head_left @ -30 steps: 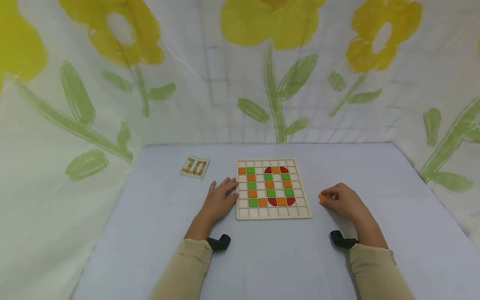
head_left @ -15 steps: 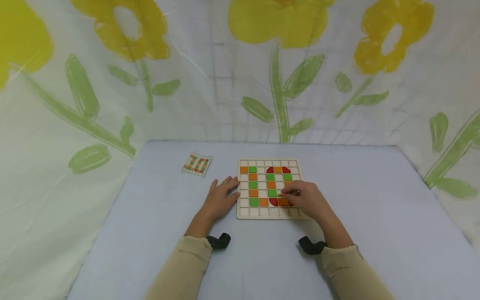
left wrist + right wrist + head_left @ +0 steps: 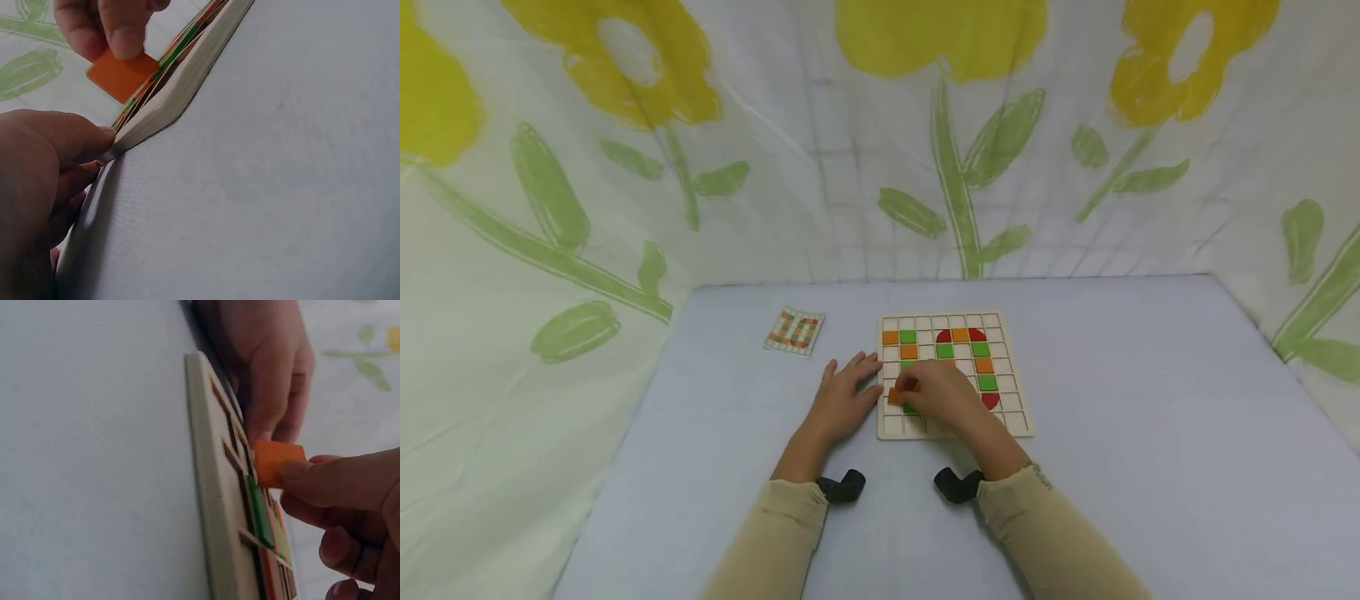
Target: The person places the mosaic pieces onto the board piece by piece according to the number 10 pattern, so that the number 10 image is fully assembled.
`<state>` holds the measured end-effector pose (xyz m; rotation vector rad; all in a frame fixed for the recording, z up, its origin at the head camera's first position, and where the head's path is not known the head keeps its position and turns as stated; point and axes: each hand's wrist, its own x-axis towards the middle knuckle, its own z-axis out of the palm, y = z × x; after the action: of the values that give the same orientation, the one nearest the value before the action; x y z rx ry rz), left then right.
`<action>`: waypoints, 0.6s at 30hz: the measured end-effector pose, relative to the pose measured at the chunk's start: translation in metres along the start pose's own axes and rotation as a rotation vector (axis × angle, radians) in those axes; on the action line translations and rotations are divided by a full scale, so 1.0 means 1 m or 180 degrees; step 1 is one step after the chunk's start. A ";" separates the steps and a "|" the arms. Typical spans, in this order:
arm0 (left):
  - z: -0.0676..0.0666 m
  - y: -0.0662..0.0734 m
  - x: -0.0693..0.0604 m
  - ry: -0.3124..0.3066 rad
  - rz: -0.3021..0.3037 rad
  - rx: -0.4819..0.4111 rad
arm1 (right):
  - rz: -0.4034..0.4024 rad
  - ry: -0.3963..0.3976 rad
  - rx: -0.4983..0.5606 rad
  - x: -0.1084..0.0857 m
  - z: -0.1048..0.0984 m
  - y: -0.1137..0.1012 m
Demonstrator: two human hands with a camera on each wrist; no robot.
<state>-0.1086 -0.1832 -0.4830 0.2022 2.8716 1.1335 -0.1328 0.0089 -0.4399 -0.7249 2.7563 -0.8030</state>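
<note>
A wooden grid board (image 3: 1015, 421) lies on the table, its orange, green and red tiles set in a pattern like a 10. Between thumb and fingers my right hand (image 3: 943, 396) pinches an orange square tile (image 3: 275, 464) over the board's lower left cells. That hand covers part of the board's middle in the head view. Against the left edge of the board rests my left hand (image 3: 842, 404), fingers fairly straight, thumb touching the rim. In the left wrist view the orange tile is tilted just above the grid, beside a green tile (image 3: 259, 512) seen from the right wrist.
A small card (image 3: 795, 331) printed with a similar coloured grid lies at the back left of the white table (image 3: 1135, 400). Behind the table hangs a pale curtain (image 3: 760, 225) with painted yellow flowers. A black wrist device (image 3: 958, 485) sits by each sleeve.
My right hand has moved left, from the table right of the board to over its left columns, carrying the orange tile. The left hand has stayed at the board's edge.
</note>
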 end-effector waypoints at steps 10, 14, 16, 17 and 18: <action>0.001 -0.002 0.000 0.0041 0.0004 0.0072 | -0.1057 0.0070 -0.0349 -0.004 0.013 0.006; 0.001 -0.002 0.001 0.0081 -0.0014 0.0047 | -0.1110 0.0008 -0.0297 -0.004 0.015 0.003; 0.001 -0.003 0.002 0.0062 -0.0011 0.0047 | -0.0918 -0.0043 -0.0208 -0.005 0.014 0.002; 0.001 -0.003 0.002 0.0042 -0.0018 0.0056 | -0.0818 -0.0070 -0.0184 -0.005 0.014 0.002; 0.001 -0.003 0.002 0.0020 -0.0023 0.0069 | -0.0720 -0.0102 -0.0156 -0.006 0.013 0.002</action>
<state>-0.1105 -0.1843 -0.4858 0.1895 2.8889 1.1042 -0.1248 0.0071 -0.4516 -1.0641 2.7065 -0.7589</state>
